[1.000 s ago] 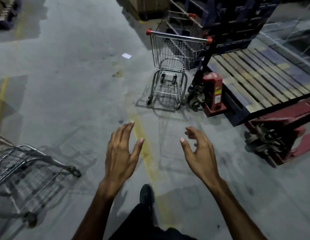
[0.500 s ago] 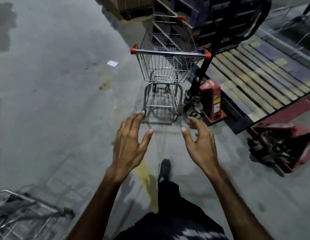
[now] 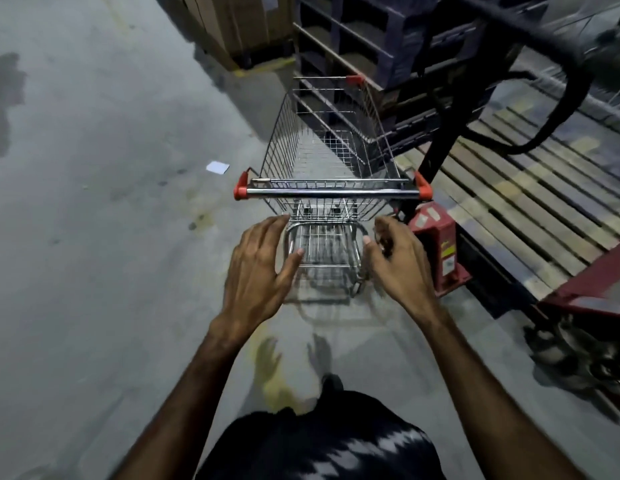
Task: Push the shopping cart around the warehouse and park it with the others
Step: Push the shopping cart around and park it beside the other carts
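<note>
A small wire shopping cart (image 3: 331, 157) with a chrome handle bar (image 3: 331, 193) and red end caps stands right in front of me, empty, facing away. My left hand (image 3: 258, 268) is stretched out just below and short of the bar, fingers spread, holding nothing. My right hand (image 3: 398, 261) is level with it, fingers curled but apart, also clear of the bar. Both hands hover over the cart's lower rack.
A red pallet jack (image 3: 436, 247) with a black tiller stands tight against the cart's right side, under a wooden pallet (image 3: 530, 202). Blue racking (image 3: 388, 46) and stacked cartons (image 3: 239, 26) lie ahead. A scrap of white paper (image 3: 217, 167) lies on the concrete floor (image 3: 93, 237) at the left.
I have walked up to the cart, which now fills the centre of view. Both hands have risen toward its handle. The other cart at lower left has dropped out of view.
</note>
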